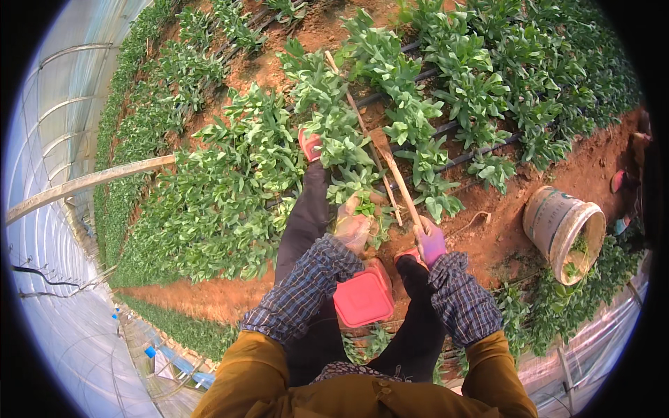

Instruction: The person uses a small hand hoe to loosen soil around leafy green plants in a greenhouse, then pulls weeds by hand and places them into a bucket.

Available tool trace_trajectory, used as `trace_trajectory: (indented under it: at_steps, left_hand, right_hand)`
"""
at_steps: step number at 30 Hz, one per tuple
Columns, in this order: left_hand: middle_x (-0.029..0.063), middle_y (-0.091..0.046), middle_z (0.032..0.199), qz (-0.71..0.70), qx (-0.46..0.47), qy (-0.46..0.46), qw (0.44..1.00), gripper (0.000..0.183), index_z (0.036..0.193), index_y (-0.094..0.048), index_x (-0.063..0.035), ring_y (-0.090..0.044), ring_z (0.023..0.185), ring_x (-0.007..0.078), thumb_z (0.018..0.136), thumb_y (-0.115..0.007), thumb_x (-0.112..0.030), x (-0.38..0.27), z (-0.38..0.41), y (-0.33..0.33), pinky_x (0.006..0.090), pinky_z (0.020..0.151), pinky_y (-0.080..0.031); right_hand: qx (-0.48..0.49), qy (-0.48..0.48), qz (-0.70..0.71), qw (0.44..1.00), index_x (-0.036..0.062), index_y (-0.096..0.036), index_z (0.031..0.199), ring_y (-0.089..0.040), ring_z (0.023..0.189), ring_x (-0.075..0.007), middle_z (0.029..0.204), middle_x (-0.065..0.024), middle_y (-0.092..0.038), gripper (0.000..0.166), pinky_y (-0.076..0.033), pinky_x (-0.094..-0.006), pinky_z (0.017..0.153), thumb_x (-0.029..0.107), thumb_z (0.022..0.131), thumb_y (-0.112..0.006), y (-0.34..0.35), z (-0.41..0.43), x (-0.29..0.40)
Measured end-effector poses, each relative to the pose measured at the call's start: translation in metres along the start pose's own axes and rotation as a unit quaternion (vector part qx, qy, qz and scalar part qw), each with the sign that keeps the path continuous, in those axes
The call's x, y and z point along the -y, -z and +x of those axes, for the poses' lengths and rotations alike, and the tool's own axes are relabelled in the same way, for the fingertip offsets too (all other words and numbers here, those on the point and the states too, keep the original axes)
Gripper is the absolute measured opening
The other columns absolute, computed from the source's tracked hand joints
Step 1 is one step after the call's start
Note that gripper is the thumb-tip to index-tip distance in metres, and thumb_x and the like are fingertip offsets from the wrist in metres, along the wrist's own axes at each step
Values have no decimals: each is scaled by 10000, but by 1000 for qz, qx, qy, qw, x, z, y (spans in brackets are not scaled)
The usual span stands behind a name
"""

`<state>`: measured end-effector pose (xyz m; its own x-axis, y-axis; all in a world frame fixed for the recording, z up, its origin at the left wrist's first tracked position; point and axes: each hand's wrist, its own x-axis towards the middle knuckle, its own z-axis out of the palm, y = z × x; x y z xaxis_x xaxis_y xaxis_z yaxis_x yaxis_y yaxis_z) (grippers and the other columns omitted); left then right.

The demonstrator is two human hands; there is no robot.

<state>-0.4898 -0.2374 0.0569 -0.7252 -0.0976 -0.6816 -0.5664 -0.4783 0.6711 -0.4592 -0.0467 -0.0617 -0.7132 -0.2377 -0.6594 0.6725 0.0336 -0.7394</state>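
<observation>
My left hand is closed around a small bunch of pulled green weeds, with some stems trailing below it. In my right hand is the wooden handle of a short hoe. Its soil-coloured blade points away from me, between two rows of leafy green plants. A long thin wooden stick lies just left of the hoe, partly under leaves. Both hands seem gloved or soil-stained; which one I cannot tell.
A red plastic stool or box stands between my legs. On the right a whitish bucket lies tipped, greenery inside. Black drip hoses cross the rows. A wooden pole slants in from the left. Part of another person shows at far right.
</observation>
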Motion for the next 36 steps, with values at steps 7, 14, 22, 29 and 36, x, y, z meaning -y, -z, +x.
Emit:
trace_trajectory:
  at_steps: [7, 14, 22, 29, 36]
  left_hand:
    - [27, -532, 748, 100, 194, 64, 974, 237, 970, -537, -35, -492, 670, 97, 741, -546, -93, -8, 124, 39, 209, 603, -400]
    - [16, -515, 761, 233, 232, 14, 944, 257, 958, -527, -20, -482, 703, 88, 703, -495, -31, -30, 200, 70, 216, 647, -396]
    - [26, -532, 748, 216, 209, 49, 952, 273, 973, -532, -22, -492, 665, 103, 710, -464, 9, -83, 216, 53, 238, 605, -416]
    - [5, -486, 700, -91, 124, 117, 981, 200, 956, -535, -35, -450, 596, 72, 783, -460, 31, -90, 226, 59, 213, 549, -403]
    - [-3, -493, 717, -121, 71, 105, 985, 249, 970, -544, -26, -455, 640, 63, 743, -494, 62, -115, 236, 66, 193, 566, -376]
  right_hand:
    - [-51, 44, 35, 997, -29, -504, 1139, -444, 689, -55, 849, -3, -539, 282, -378, -192, 614, 94, 887, -477, -65, 152, 14]
    - [-122, 158, -104, 974, 14, -495, 1195, -447, 634, -56, 826, -25, -526, 324, -404, -215, 580, 77, 878, -483, -107, 215, -34]
    - [-105, 7, 44, 993, 22, -510, 1160, -527, 942, -194, 1029, -89, -546, 305, -422, -293, 825, 114, 871, -480, -130, 310, -36]
    - [-154, -24, -78, 985, -8, -524, 1112, -610, 804, -191, 930, -115, -616, 288, -492, -287, 715, 173, 900, -450, -170, 452, 112]
    - [-167, -97, 314, 930, 92, -541, 1016, -539, 614, -154, 812, -44, -581, 263, -444, -272, 503, 295, 892, -427, -153, 550, 102]
